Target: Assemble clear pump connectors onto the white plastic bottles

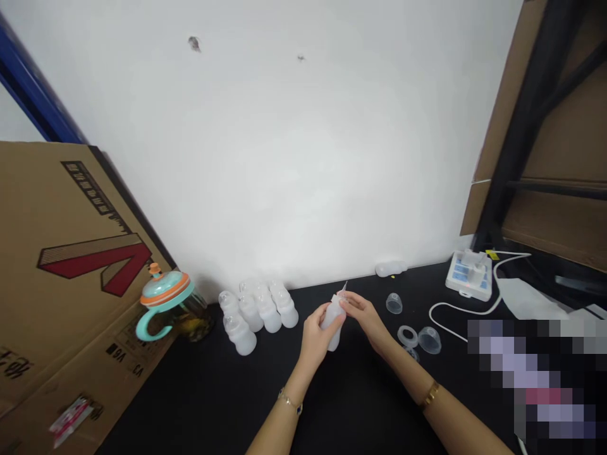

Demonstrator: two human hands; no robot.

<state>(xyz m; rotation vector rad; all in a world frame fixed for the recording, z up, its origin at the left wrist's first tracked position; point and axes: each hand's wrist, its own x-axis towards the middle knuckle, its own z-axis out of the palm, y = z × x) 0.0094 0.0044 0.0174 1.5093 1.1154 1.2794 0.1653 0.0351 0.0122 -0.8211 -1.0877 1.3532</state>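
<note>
My left hand (pixel 317 328) is wrapped around the body of a white translucent baby bottle (pixel 334 321), held tilted above the black table. At its neck, the fingers of my right hand (pixel 359 309) pinch a small clear pointed piece (pixel 344 287); its exact kind is too small to make out. To the left stand several similar bottles (pixel 245 338) with clear domed caps, grouped near the wall. On the right lie a clear dome cap (pixel 394 303), a second dome cap (pixel 429 340) and a translucent ring (pixel 408 336). Another ring-like part beneath that ring is partly hidden.
A white bottle-shaped item (pixel 389 269) lies against the wall. A teal-and-orange lidded jug (pixel 165 294) stands left, beside a large cardboard box (pixel 71 253). At right are a white power strip (pixel 469 275), its cable (pixel 462 309) and white sheets (pixel 526 300). A blurred-out patch covers the lower right.
</note>
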